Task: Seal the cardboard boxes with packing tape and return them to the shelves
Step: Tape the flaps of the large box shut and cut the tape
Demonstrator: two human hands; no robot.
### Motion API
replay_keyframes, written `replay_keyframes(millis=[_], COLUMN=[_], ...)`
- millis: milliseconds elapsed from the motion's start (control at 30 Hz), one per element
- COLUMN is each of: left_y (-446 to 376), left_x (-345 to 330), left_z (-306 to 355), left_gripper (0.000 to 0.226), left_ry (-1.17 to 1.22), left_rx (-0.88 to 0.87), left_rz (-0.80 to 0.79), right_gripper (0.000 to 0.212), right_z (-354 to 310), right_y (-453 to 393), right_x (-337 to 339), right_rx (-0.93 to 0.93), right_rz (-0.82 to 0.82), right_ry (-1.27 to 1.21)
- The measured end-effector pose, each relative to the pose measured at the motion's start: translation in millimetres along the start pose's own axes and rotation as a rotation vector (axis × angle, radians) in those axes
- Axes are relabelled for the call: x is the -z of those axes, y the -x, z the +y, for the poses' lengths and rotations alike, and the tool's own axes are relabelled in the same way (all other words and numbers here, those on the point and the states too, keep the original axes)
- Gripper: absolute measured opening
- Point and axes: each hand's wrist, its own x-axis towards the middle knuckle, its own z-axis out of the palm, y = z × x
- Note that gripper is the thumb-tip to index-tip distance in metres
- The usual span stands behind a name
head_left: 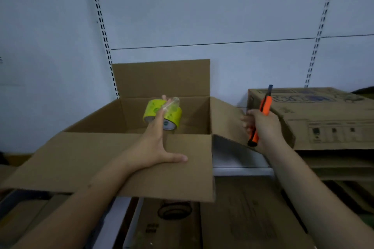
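Observation:
An open cardboard box (101, 159) sits on the shelf in front of me with all its flaps spread out. My left hand (155, 147) reaches over the near flap with straight fingers and the thumb lying on the cardboard. A yellow-green roll of packing tape (172, 117) hangs over the box opening right behind those fingertips, and a loose clear strip of tape clings to them. My right hand (263, 127) grips an orange box cutter (265, 107) upright, just right of the box's right flap.
A closed printed cardboard box (323, 119) stands on the shelf at the right. More flat cardboard boxes (242, 218) lie on the level below. The white back wall (202, 16) has slotted shelf rails.

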Motion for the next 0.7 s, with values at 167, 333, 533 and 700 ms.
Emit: replay_keyframes(millis=[167,333,533,700], left_y=[0,-4,-4,-5], left_x=[-8,-13,-10,-6], left_z=[-4,-2,-6,-14], left_gripper=[0.140,0.140,0.138,0.129], left_ry=[-0.011,-0.008,0.044,0.246], left_rx=[0.000,0.007,0.086,0.277], left_rz=[0.026,0.064,0.156,0.379], right_gripper=[0.024,0.025,0.034,0.017], right_z=[57,42,7,10], right_y=[71,72,71,60], right_x=[40,22,-13,-46], right_rx=[-0.125,0.144,0.357,0.348], right_rz=[0.017,0.056,-0.244,-0.419], right_ry=[0.016,-0.120,0.051,0.395])
